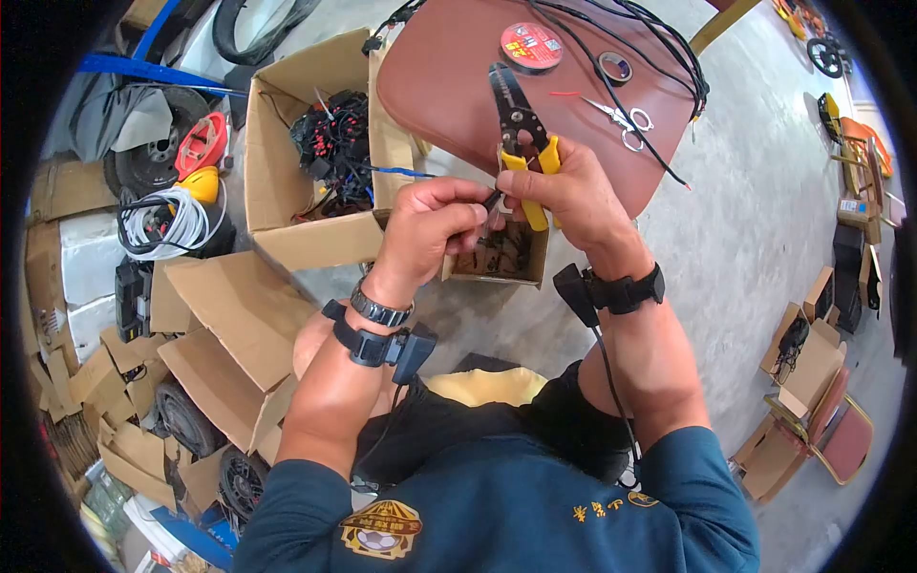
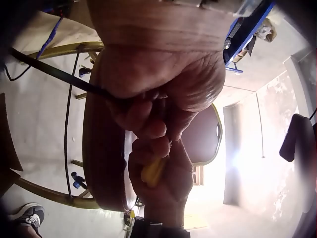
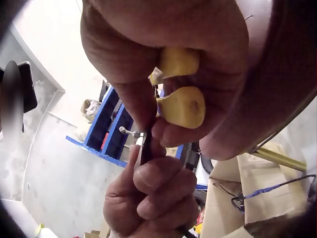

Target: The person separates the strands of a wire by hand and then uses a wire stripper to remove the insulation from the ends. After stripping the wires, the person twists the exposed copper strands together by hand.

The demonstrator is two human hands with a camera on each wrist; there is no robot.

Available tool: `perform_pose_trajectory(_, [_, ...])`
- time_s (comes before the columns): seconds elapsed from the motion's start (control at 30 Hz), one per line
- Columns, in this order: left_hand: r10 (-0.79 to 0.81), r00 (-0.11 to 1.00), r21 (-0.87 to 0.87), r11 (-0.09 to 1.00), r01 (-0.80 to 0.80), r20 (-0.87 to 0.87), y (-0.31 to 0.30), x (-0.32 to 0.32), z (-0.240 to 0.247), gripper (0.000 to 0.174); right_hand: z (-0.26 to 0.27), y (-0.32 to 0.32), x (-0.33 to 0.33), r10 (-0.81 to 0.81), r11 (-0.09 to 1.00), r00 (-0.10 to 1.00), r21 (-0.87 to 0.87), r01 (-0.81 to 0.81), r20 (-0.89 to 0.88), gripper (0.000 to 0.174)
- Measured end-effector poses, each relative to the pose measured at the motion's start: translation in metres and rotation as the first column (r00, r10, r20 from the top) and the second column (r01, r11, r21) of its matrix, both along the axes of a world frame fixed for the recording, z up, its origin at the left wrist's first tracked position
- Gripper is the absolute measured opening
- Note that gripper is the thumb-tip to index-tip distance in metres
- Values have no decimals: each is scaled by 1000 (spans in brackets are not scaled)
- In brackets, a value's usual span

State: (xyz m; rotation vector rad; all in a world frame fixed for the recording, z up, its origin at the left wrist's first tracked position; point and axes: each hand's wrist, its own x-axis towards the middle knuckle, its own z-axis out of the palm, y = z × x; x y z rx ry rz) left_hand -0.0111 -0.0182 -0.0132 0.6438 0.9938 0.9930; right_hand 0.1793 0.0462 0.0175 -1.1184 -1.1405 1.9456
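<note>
above a small cardboard box (image 1: 492, 279), in front of the reddish-brown chair seat (image 1: 449, 86), both hands meet close to the person's chest. the right hand (image 1: 573, 191) is curled round the yellow handles of a wire stripper (image 1: 517, 119); the wrist view shows the two handles (image 3: 181, 106) pressed near each other in the fist with a narrow gap between them. the tool stands with its long axis running away from the person, its dark head up over the seat and its handles low in the palm. the left hand (image 1: 425, 224) pinches a black wire (image 1: 492, 201) between thumb and fingertips, and the wire (image 2: 49, 72) trails off to that hand's outer side. its short free end points sideways toward the right hand, roughly across the tool's axis, and lies just beside the lower handles, nearer the person than the head of the tool. whether wire and tool touch cannot be told. scissors (image 1: 621, 119) and a roll of tape (image 1: 531, 45) lie on the seat, well apart from both hands, and a larger carton (image 1: 306, 239) of dark cables stands to the left.
</note>
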Motion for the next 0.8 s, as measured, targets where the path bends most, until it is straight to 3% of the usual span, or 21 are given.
perform_pose_trajectory(0.33, [79, 995, 100, 992, -73, -58, 4, 1, 0, 21, -5, -4, -2, -3, 998, 1000, 65, 1, 25, 20])
perform_pose_trajectory(0.47, [118, 993, 143, 983, -114, -25, 4, 4, -1, 23, -2, -6, -6, -71, 997, 997, 36, 71, 12, 21])
perform_pose_trajectory(0.8, [110, 993, 187, 977, -101, -35, 4, -1, -2, 13, -4, -5, -9, -89, 995, 992, -44, 86, -92, 23])
